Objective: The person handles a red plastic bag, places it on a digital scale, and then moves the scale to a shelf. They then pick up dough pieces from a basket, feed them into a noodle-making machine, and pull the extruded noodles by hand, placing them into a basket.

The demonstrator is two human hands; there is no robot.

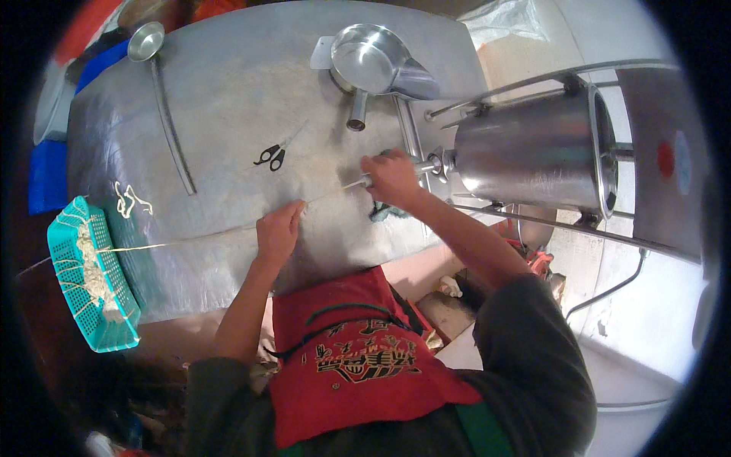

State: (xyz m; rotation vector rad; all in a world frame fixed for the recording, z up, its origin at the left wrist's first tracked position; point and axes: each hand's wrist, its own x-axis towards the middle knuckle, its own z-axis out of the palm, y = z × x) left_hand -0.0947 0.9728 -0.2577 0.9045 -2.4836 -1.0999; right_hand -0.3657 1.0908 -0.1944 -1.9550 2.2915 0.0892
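Note:
A pale, thin sausage casing runs over the metal table from a turquoise plastic basket at the far left. My left hand pinches this strand near the middle. The strand goes on to the nozzle tube of a steel sausage stuffer, which lies on its side at the right. My right hand is closed around the nozzle and the casing end there. More casing lies bunched in the basket, whose rim has strands hung over it. Behind my right hand a dark green cloth is partly hidden.
Black-handled scissors lie mid-table. A long-handled ladle and loose casing pieces are at the left. A steel pan with a metal scoop stands at the back. The stuffer's frame rails extend beyond the table's right edge.

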